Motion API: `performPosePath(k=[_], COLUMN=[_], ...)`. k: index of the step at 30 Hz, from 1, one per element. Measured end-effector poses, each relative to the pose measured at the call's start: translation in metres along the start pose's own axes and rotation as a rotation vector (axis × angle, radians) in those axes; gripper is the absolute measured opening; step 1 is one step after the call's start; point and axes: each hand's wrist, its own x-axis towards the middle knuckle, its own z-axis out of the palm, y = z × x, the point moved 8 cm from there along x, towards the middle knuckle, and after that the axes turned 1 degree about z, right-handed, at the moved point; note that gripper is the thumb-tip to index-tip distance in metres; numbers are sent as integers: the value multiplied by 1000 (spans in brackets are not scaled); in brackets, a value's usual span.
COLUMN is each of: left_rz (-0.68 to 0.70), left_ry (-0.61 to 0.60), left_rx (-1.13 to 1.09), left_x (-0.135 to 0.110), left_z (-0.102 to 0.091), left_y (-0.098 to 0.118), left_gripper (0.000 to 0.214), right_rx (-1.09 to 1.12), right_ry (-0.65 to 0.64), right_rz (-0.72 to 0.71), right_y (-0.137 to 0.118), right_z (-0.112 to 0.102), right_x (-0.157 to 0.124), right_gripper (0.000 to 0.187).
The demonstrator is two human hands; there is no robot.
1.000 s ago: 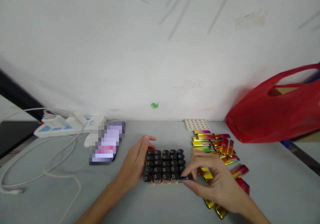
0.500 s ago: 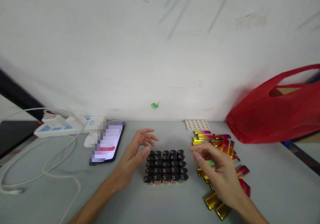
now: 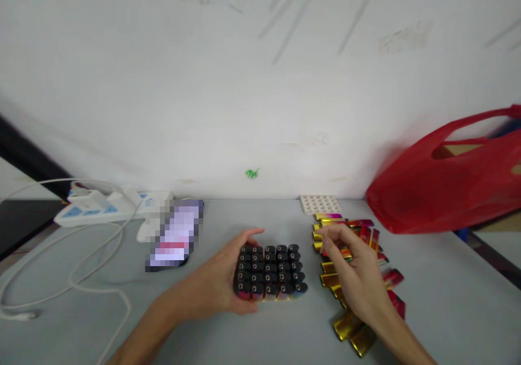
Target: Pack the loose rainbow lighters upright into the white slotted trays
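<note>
Several black-topped tubes (image 3: 270,267) with shiny coloured bodies stand upright in tight rows; a thin pale edge shows under the front row. My left hand (image 3: 223,281) is curved round the left side of this block, thumb along the front and fingers behind. To the right, my right hand (image 3: 354,270) hovers over a loose pile of metallic gold and red casings (image 3: 348,327). Its thumb and forefinger come together near the ends of the upper casings (image 3: 317,244). Whatever lies between those fingertips is too small or hidden to make out.
Against the wall lies a white holed tray (image 3: 320,204). A red bag (image 3: 439,191) stands at the back right. On the left are a phone (image 3: 177,234), a white power strip (image 3: 118,207) and a looping white cable (image 3: 77,283).
My left hand has come down from above the rear left corner and closed round the block's left side. My right hand has shifted slightly right, over the casings.
</note>
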Motion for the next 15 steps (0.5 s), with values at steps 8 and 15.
performPosePath(k=[8, 15], left_rz=[108, 186], left_ry=[260, 431], left_rx=[79, -12], left_x=[15, 40], left_z=[-23, -37], left_y=[-4, -9], left_gripper=[114, 99], right_rx=[-152, -744], right_ry=[131, 132], right_rz=[10, 128], right_y=[9, 35], right_z=[-18, -55], right_x=[10, 74], right_gripper=[31, 44])
